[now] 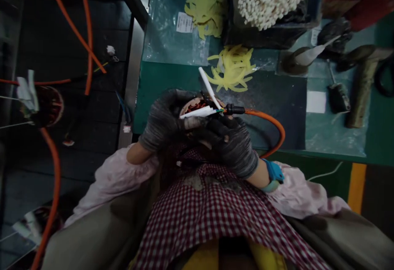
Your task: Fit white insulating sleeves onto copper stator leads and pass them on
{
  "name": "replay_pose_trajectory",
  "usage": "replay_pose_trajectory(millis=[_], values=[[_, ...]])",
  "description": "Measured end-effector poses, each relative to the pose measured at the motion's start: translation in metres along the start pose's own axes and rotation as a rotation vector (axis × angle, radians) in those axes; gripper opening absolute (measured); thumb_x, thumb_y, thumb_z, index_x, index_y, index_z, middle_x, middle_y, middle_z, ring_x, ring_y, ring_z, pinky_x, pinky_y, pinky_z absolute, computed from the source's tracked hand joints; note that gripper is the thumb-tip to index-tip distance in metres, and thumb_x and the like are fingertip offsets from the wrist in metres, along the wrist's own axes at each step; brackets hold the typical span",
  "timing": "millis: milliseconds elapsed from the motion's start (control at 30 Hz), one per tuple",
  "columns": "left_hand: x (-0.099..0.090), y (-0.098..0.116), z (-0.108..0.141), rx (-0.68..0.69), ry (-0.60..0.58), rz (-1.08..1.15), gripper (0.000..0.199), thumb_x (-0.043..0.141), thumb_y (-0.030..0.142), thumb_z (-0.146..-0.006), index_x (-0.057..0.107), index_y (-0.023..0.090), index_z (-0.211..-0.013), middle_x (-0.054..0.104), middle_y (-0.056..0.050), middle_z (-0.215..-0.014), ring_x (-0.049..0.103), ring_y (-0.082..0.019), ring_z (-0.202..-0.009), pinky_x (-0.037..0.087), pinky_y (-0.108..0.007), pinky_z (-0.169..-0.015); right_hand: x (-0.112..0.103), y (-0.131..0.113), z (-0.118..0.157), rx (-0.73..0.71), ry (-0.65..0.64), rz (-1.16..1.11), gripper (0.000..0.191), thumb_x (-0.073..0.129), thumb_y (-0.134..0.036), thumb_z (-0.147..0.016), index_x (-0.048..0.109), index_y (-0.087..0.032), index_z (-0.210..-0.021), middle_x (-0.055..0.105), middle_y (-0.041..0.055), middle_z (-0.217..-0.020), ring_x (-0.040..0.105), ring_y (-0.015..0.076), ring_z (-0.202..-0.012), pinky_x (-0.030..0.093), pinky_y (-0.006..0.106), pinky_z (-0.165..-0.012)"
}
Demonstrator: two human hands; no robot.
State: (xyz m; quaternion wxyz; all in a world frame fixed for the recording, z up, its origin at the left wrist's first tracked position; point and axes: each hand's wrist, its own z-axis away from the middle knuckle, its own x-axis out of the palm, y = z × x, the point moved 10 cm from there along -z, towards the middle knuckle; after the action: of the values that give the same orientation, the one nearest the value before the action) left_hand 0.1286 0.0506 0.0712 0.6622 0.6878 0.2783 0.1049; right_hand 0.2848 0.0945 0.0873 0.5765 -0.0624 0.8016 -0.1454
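Observation:
A round motor stator (pixel 193 105) with copper windings is held between my gloved hands, just over the table's near edge. My left hand (pixel 164 118) is closed around its left side, the thumb lying along the near rim. Closed against its near right side is my right hand (pixel 232 143), with curled fingers just below the black cable sleeve (pixel 234 109). From that sleeve an orange cable (pixel 275 123) curves right and down. One white insulating tube (pixel 208 86) sticks up from the wires; more white tubing (pixel 197 112) lies across the windings. Its underside is hidden by the gloves.
Yellow strips (pixel 234 68) lie beyond my hands, with another pile (pixel 207 9) on a plastic bag. A black bin (pixel 261 36) holds many small white pieces. A hammer (pixel 363 85), brush (pixel 338 97) and bottle (pixel 303 58) sit right. Another wound stator (pixel 49 106) is left.

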Motion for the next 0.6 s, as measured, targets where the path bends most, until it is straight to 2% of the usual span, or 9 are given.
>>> replay_pose_trajectory(millis=[67, 167, 267, 367, 467, 600], values=[[0.001, 0.010, 0.007, 0.075, 0.016, -0.019, 0.053, 0.107, 0.049, -0.075, 0.082, 0.027, -0.116, 0.085, -0.005, -0.117, 0.082, -0.029, -0.105, 0.072, -0.047, -0.091, 0.001, 0.000, 0.006, 0.020, 0.006, -0.006, 0.028, 0.067, -0.021, -0.111, 0.089, -0.032, -0.122, 0.084, 0.0080, -0.107, 0.072, 0.0266, -0.107, 0.059, 0.040, -0.089], [0.003, 0.011, 0.010, 0.127, 0.034, -0.017, 0.049, 0.104, 0.049, -0.080, 0.081, 0.028, -0.118, 0.083, -0.005, -0.121, 0.081, -0.029, -0.109, 0.071, -0.046, -0.095, 0.005, 0.002, 0.010, 0.032, 0.041, 0.002, 0.025, 0.066, -0.027, -0.112, 0.091, -0.031, -0.113, 0.084, 0.0082, -0.106, 0.071, 0.0266, -0.104, 0.059, 0.040, -0.086], [0.000, 0.009, 0.012, 0.157, 0.064, -0.051, 0.052, 0.104, 0.051, -0.080, 0.081, 0.030, -0.121, 0.082, -0.005, -0.122, 0.080, -0.026, -0.110, 0.070, -0.043, -0.094, 0.007, 0.001, 0.013, 0.006, 0.083, 0.002, 0.025, 0.066, -0.028, -0.112, 0.091, -0.033, -0.114, 0.084, 0.0077, -0.108, 0.071, 0.0261, -0.105, 0.060, 0.040, -0.087], [-0.001, 0.010, 0.015, 0.170, 0.056, -0.082, 0.053, 0.103, 0.053, -0.080, 0.080, 0.032, -0.123, 0.081, -0.004, -0.121, 0.080, -0.026, -0.109, 0.069, -0.043, -0.093, 0.011, 0.001, 0.016, 0.017, 0.054, 0.020, 0.026, 0.067, -0.025, -0.110, 0.090, -0.034, -0.115, 0.084, 0.0074, -0.109, 0.071, 0.0262, -0.108, 0.061, 0.041, -0.091], [-0.001, 0.012, 0.017, 0.158, 0.045, -0.134, 0.055, 0.103, 0.056, -0.080, 0.079, 0.029, -0.122, 0.080, -0.005, -0.121, 0.080, -0.028, -0.108, 0.069, -0.044, -0.094, 0.011, 0.000, 0.017, 0.033, 0.042, 0.073, 0.023, 0.068, -0.027, -0.109, 0.090, -0.031, -0.110, 0.084, 0.0083, -0.109, 0.071, 0.0270, -0.109, 0.061, 0.043, -0.094], [0.003, 0.020, 0.018, 0.214, 0.036, -0.145, 0.053, 0.101, 0.053, -0.084, 0.077, 0.026, -0.122, 0.079, -0.005, -0.120, 0.079, -0.027, -0.108, 0.070, -0.044, -0.093, -0.002, -0.006, 0.017, -0.026, 0.176, 0.038, 0.022, 0.068, -0.027, -0.110, 0.089, -0.031, -0.107, 0.082, 0.0073, -0.103, 0.070, 0.0261, -0.101, 0.059, 0.040, -0.084]])
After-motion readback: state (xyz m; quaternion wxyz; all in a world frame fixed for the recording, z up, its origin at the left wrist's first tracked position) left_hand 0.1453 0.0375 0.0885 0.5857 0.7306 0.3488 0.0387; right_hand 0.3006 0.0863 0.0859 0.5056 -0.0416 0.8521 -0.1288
